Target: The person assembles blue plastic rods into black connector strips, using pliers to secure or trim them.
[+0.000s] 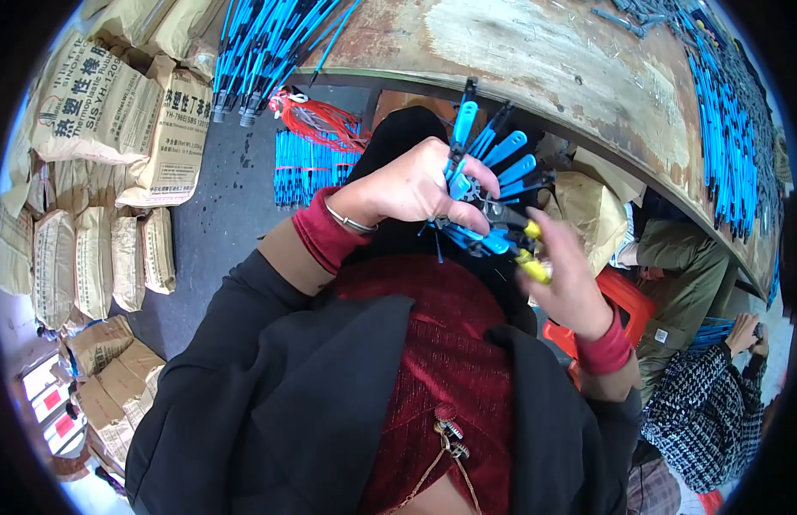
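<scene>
Above my lap, a cluster of blue strips with black fittings (506, 150) fans out around a small hub. My left hand (420, 184) is closed around it, thumb and fingers near the middle. In my right hand (566, 275), partly smeared by motion, is a pair of pliers with yellow and black handles (533, 266). The pliers' metal jaws reach the hub, close to my left thumb. Whether they grip a part there I cannot make out.
A worn wooden table (501, 43) runs along the far side. Blue rods (269, 51) lie at its left end, more (724, 146) at its right. Orange-red cords (321, 116) hang below the left end. Paper sacks (98, 103) stack at left. Another person's sleeve (703, 403) is at right.
</scene>
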A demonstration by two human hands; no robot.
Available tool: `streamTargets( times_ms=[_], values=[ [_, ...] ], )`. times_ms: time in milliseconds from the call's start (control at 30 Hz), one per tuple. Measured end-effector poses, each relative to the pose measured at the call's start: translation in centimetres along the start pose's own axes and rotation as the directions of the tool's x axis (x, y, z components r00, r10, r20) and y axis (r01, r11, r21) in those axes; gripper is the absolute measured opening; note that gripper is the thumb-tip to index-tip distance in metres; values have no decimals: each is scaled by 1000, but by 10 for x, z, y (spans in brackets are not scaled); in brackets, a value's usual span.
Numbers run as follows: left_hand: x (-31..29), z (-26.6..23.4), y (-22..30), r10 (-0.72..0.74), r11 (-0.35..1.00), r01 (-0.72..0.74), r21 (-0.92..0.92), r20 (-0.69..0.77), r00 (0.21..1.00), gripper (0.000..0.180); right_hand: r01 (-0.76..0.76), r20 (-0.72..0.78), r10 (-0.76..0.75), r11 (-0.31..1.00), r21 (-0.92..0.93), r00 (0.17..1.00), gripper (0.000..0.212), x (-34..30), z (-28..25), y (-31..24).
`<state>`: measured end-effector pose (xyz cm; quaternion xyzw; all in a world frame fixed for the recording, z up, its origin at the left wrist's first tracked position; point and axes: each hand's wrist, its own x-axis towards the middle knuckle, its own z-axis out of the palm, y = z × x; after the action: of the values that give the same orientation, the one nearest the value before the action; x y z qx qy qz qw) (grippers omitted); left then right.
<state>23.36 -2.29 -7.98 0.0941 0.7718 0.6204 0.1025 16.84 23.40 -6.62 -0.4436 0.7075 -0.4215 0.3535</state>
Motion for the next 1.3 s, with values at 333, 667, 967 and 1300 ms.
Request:
streamTargets(
  times_ms=[333, 667, 967, 1300],
  values=[
    [9, -2, 0, 107, 984, -78, -157, 182, 978, 41, -590, 674, -42, 446, 673, 737, 71, -2, 23, 49],
    [2, -2, 0, 42, 997, -46, -65, -67, 997, 36, -411, 304, 281, 698, 586, 910, 70, -1, -8, 20],
    [2, -4, 0, 82, 986, -65, -155, 102, 991, 33, -493, 597, -131, 440, 751, 792, 70, 12, 23, 47],
    [9, 6, 5, -16, 1000, 16, -9, -43, 999, 36, 53, -10, -63, 910, -411, 998, 77, -5, -14, 0]
  ],
)
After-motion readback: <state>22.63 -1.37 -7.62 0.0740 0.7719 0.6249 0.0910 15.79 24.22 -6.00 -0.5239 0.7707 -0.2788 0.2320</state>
